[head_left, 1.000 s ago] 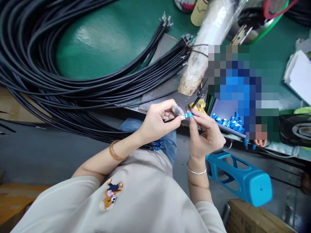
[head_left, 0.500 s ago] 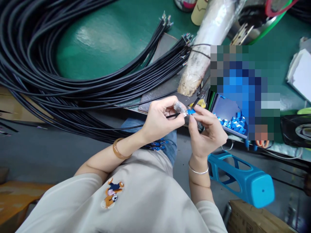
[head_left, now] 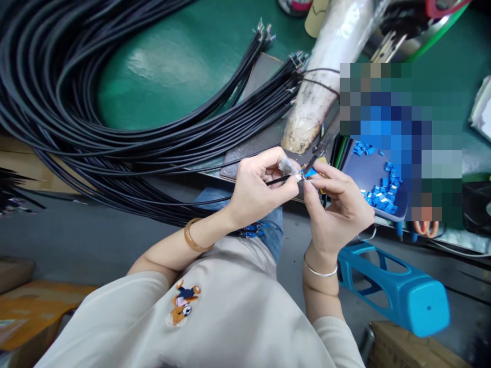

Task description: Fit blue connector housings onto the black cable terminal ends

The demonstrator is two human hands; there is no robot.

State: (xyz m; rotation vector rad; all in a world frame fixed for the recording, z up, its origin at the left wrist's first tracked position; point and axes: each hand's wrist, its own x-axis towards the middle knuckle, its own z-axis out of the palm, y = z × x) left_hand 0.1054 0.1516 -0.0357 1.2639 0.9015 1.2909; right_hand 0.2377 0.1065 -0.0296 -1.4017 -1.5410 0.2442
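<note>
While the left hand (head_left: 253, 186) pinches a thin, black-sheathed cable (head_left: 277, 180) near its end, the right hand (head_left: 341, 209) grips a small, bright-blue, plastic-looking block (head_left: 310, 172) between thumb and fingers; cable end and block meet just right of the frame's centre. A slender, dark metal tool (head_left: 319, 149) slants down from above, its tip at or just beside the join; contact, cannot tell. Main risk, as I judge it: a slip of either pinch, since the block is tiny and little of it shows past the fingertips; it could twist and leave fine wires crossed or out of line. Fingers sit very near the tool tip, so if that is hot or sharp, a drift could hurt. Drag from the thick, looped bundle of black cables (head_left: 172, 145) at left could tug the held end askew. A shallow, grey-blue plastic tray (head_left: 366, 166) of loose blue pieces sits right of the hands; a stray knuckle might scatter some.
</note>
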